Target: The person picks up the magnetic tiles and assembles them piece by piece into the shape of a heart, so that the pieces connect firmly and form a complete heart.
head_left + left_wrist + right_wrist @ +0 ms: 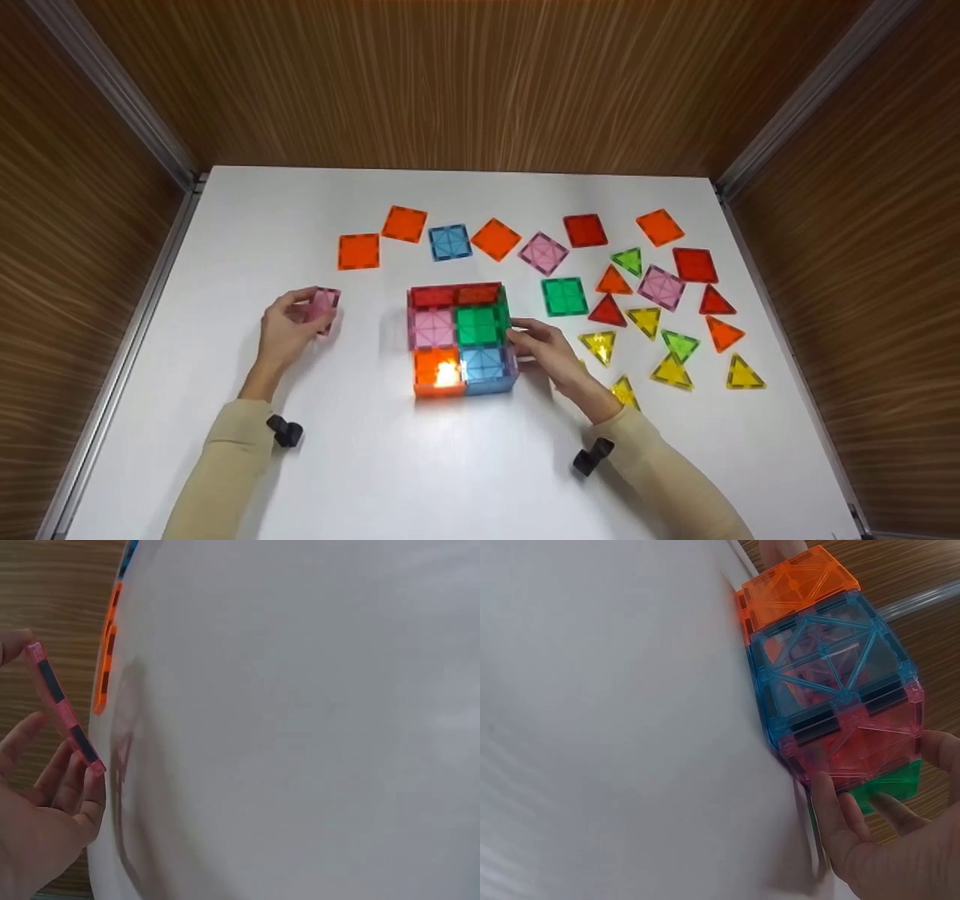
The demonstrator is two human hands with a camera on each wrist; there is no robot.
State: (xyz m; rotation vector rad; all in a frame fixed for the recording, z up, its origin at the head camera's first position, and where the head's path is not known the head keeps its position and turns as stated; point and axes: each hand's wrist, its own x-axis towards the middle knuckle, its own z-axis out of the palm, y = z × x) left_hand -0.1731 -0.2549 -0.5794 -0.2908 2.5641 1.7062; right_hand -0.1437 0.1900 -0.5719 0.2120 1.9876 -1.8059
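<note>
My left hand [289,322] pinches a pink square magnetic tile [325,309] above the table, left of a box of magnetic tiles [435,328]. In the left wrist view that pink tile [66,709] is edge-on between thumb and fingers. The box has pink, green, orange and blue squares inside and low upright walls, red along the back. My right hand [551,356] holds the box's right side. In the right wrist view, fingers [825,799] lie against its pink [862,746] and green [892,784] walls; blue [829,652] and orange [799,585] walls also show.
Loose square tiles, such as an orange one [358,251] and a blue one [450,242], lie behind the box. A green square [565,297] lies right of it. Several triangles [671,372] spread over the table's right side. Wood-patterned panels [450,82] enclose the white table [360,465].
</note>
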